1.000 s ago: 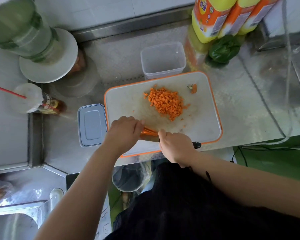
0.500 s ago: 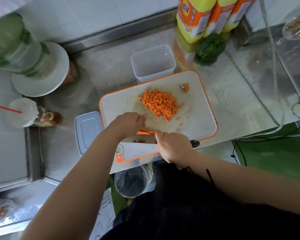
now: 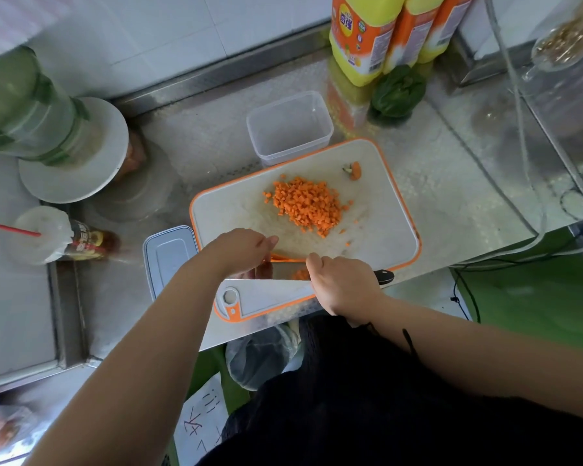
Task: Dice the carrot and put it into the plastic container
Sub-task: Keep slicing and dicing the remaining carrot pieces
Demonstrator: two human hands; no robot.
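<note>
A white cutting board with an orange rim [image 3: 381, 210] lies on the steel counter. A heap of diced carrot [image 3: 305, 205] sits on its middle. The cut-off carrot top [image 3: 354, 170] lies near the far right corner. My left hand [image 3: 241, 252] presses down on orange carrot strips [image 3: 280, 257] at the near edge. My right hand [image 3: 345, 284] grips a knife; its wide blade [image 3: 283, 271] stands across the strips and its black handle end [image 3: 384, 276] sticks out to the right. The clear plastic container [image 3: 290, 127] stands empty just behind the board.
The container's lid [image 3: 169, 255] lies left of the board. Yellow-orange detergent bottles [image 3: 364, 38] and a green pepper [image 3: 398, 92] stand at the back right. A white plate [image 3: 81, 173], a green jar and a drink cup with a red straw [image 3: 44, 235] are at the left.
The view has shifted and the board appears further right. The knife blade has come up into view across the carrot strips; my left hand stays on them.
</note>
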